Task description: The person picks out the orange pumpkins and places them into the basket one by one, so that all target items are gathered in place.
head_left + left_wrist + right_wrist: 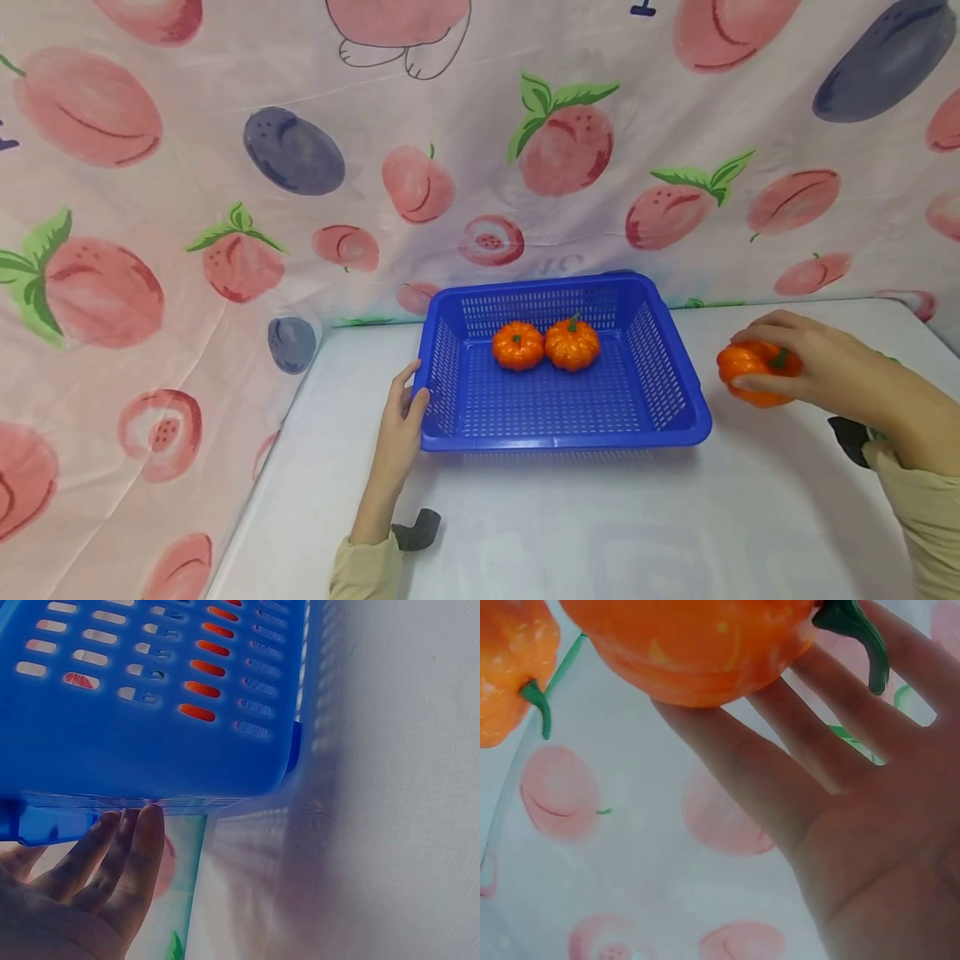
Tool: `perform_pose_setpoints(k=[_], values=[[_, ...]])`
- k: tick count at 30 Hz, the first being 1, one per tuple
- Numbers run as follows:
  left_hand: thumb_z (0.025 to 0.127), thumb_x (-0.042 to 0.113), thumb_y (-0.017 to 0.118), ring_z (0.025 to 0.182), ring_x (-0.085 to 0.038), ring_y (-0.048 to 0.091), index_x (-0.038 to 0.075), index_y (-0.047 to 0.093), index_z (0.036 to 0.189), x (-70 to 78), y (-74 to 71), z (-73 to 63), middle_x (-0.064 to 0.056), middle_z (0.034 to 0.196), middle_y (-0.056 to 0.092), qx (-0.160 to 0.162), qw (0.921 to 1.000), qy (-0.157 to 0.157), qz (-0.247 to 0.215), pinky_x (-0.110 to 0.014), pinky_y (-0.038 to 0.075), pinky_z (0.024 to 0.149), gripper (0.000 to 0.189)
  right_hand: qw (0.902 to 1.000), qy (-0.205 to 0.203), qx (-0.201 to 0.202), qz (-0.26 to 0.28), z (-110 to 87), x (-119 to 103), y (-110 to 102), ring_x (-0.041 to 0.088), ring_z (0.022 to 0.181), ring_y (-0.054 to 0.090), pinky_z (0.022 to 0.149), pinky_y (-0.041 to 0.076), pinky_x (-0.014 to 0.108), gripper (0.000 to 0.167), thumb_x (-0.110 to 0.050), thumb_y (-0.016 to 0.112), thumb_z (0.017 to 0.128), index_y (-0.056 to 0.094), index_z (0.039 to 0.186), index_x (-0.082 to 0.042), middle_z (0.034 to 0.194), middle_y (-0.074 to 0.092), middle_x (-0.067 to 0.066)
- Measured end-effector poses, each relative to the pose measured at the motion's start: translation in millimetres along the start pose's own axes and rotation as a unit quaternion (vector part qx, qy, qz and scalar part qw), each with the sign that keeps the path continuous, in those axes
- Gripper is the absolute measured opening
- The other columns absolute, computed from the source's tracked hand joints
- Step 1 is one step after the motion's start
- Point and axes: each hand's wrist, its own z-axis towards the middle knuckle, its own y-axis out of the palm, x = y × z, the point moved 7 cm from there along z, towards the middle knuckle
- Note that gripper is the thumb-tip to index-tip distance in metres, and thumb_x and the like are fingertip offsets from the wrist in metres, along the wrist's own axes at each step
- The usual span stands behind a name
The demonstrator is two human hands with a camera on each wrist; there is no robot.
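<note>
A blue plastic basket (555,442) stands on the white table with two small orange pumpkins inside, one (518,346) on the left and one (572,343) beside it. My left hand (401,421) is at the basket's left side, its fairly straight fingers (146,847) touching the outer wall. To the right of the basket, my right hand (813,362) holds a third orange pumpkin (753,371) between thumb and fingers. Its green stem shows in the right wrist view, where another pumpkin (514,667) appears at the left edge.
A cloth (360,100) printed with peaches and dark fruits hangs behind the table and along its left side. The basket's far rim stands close to this cloth. White tabletop (570,525) extends in front of the basket and to both sides.
</note>
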Motion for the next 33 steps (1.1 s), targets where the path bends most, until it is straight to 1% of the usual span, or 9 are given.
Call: perform_pose_setpoints(k=[3,8,10,14,20,27,30,33], values=[[0.107,0.025,0.045,0.115,-0.035,0.058,0.017,0.035,0.153,-0.5,0.2,-0.2,-0.025,0.128,0.058,0.0,1.0,-0.001,0.001,-0.045,0.044,0.096,0.047,0.9999,-0.009,0.005,0.005,1.6,-5,-4,0.039,0.105,0.057,0.085,0.049,0.062,0.051,-0.038,0.081,0.082,0.067,0.118,-0.004,0.121,0.058,0.018],[0.107,0.025,0.044,0.115,-0.035,0.058,0.016,0.035,0.153,-0.8,-1.3,-0.7,-0.025,0.129,0.058,0.0,1.0,-0.003,0.001,-0.043,0.045,0.095,0.048,0.9999,-0.003,-0.009,0.003,6.2,-10,-7,0.043,0.11,0.054,0.088,0.046,0.065,0.054,-0.043,0.078,0.084,0.065,0.122,-0.007,0.128,0.055,0.02],[0.107,0.025,0.045,0.115,-0.035,0.058,0.016,0.035,0.153,-0.5,-1.5,-0.6,-0.025,0.129,0.058,0.0,1.0,-0.001,-0.001,-0.042,0.045,0.095,0.047,0.9999,-0.009,-0.005,0.001,7.3,-13,-9,0.043,0.11,0.054,0.088,0.046,0.064,0.055,-0.044,0.078,0.084,0.065,0.122,-0.007,0.128,0.055,0.02],[0.107,0.026,0.045,0.116,-0.035,0.058,0.017,0.036,0.153,0.3,-0.6,-0.1,-0.025,0.129,0.058,0.0,1.0,0.001,0.0,-0.043,0.044,0.096,0.047,0.9999,-0.014,0.003,0.001,8.6,-20,-13,0.038,0.107,0.058,0.087,0.048,0.06,0.054,-0.045,0.079,0.083,0.066,0.121,-0.01,0.125,0.057,0.015],[0.107,0.025,0.045,0.116,-0.035,0.058,0.016,0.035,0.153,1.3,0.8,-1.2,-0.025,0.129,0.058,0.002,1.0,0.0,0.005,-0.044,0.044,0.096,0.048,0.9998,-0.015,-0.011,0.0,11.5,-27,-13,0.036,0.102,0.06,0.081,0.053,0.057,0.061,-0.053,0.073,0.085,0.064,0.126,-0.009,0.126,0.056,0.016],[0.107,0.024,0.045,0.115,-0.036,0.059,0.018,0.036,0.152,2.1,0.1,0.3,-0.025,0.127,0.059,0.002,1.0,0.0,-0.001,-0.046,0.044,0.097,0.046,0.9996,-0.015,-0.022,0.008,14.5,-35,-12,0.039,0.109,0.058,0.083,0.052,0.058,0.059,-0.053,0.073,0.085,0.064,0.128,-0.012,0.13,0.055,0.017],[0.107,0.023,0.045,0.114,-0.036,0.059,0.017,0.036,0.152,2.9,0.1,0.2,-0.025,0.127,0.059,0.001,1.0,0.002,-0.001,-0.045,0.045,0.096,0.046,0.9994,-0.012,-0.029,0.016,15.9,-39,-11,0.04,0.112,0.056,0.084,0.052,0.058,0.061,-0.054,0.073,0.085,0.064,0.129,-0.013,0.132,0.054,0.017],[0.107,0.023,0.045,0.113,-0.037,0.059,0.017,0.036,0.152,2.8,-0.2,0.0,-0.026,0.126,0.059,0.001,1.0,0.003,-0.002,-0.043,0.045,0.094,0.046,0.9991,-0.011,-0.035,0.024,17.9,-43,-10,0.039,0.111,0.056,0.082,0.054,0.054,0.061,-0.054,0.073,0.085,0.063,0.13,-0.013,0.133,0.053,0.017]])
